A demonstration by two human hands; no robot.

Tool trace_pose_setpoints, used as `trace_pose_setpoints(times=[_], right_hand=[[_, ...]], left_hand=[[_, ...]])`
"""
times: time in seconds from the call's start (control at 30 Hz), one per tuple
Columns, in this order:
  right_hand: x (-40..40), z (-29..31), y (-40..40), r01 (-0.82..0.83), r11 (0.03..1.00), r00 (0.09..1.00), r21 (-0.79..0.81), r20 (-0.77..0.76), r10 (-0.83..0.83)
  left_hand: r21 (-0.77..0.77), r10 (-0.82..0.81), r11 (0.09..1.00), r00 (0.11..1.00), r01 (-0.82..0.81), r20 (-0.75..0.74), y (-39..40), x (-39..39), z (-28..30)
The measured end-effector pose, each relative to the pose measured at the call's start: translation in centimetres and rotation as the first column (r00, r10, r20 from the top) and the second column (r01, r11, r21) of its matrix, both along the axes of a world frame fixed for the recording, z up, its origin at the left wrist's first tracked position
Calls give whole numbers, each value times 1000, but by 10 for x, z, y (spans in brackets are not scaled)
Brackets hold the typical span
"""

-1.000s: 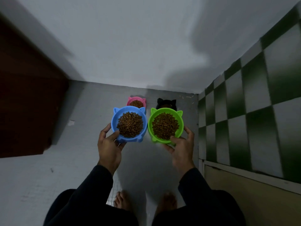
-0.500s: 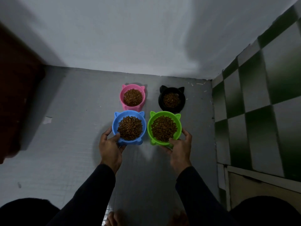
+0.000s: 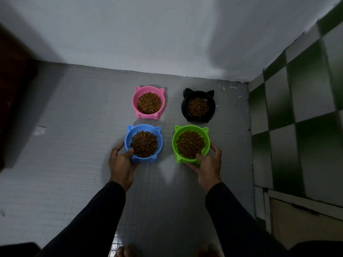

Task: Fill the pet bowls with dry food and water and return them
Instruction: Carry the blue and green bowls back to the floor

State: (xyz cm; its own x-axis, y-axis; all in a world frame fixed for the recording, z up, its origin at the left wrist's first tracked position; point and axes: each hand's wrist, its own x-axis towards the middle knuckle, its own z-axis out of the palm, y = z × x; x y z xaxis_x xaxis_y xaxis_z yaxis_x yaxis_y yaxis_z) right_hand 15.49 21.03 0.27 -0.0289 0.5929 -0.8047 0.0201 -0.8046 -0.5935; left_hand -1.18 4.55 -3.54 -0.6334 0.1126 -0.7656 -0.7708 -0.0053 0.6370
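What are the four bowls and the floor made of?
Blue bowl, green bowl, pink bowl and black bowl: likely moulded plastic, uniform saturated colour, moulded ears, fairly matte. Floor: seemingly small grey tiles, fine grid of joints, faint sheen.

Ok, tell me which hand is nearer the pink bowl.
Left. The left hand grips the blue bowl just below the pink bowl; the right hand holds the green bowl, diagonally farther.

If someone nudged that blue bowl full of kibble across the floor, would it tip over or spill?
Probably not tip: the blue bowl looks wide and low, with a flared base. It would likely slide on the tiled floor. The kibble is heaped near the rim, so a sharp shove could scatter loose pieces.
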Motion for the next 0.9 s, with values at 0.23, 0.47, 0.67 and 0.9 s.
trace_pose_setpoints(times=[0.23, 0.47, 0.67, 0.9], right_hand=[[7, -13, 1, 18, 1000, 999, 2, 27, -18], [14, -24, 3, -1, 999, 995, 34, 97, -2], [28, -86, 5, -173, 975, 888, 136, 449, 95], [24, -47, 13, -293, 927, 766, 234, 637, 82]], left_hand=[[41, -30, 999, 1000, 30, 7, -6, -2, -20], [-13, -101, 995, 994, 100, -29, -12, -2, -28], [-199, -230, 959, 964, 201, -137, -21, -7, -42], [-316, -286, 922, 943, 223, -169, -24, -13, -47]])
